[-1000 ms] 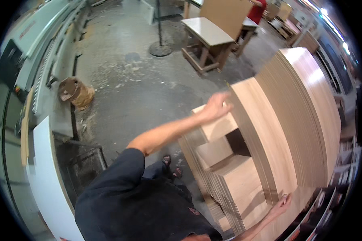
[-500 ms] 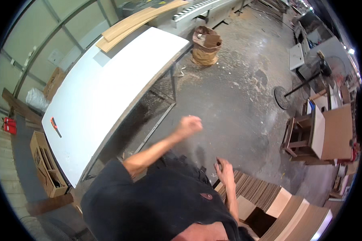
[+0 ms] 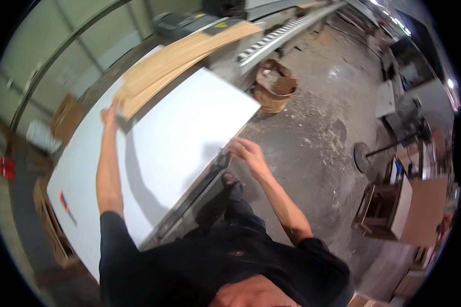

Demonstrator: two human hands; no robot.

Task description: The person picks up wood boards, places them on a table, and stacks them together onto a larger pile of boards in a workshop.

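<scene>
A broad white tabletop (image 3: 184, 133) fills the middle, a small red-orange label (image 3: 63, 200) near its left edge. Long pale wooden boards (image 3: 184, 53) lie along its far side. The left hand (image 3: 111, 113) touches their near end; whether its fingers grip is unclear. The right hand (image 3: 245, 151), fingers loosely spread, rests at the tabletop's right edge. A brown sack of scraps (image 3: 274, 86) stands on the floor beyond.

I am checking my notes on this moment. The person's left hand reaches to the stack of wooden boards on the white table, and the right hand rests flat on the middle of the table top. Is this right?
Not quite. In the head view the right hand is at the near edge of the white table, not on the middle of its top. The rest holds: the left hand reaches to the stack of wooden boards on that table.
</scene>
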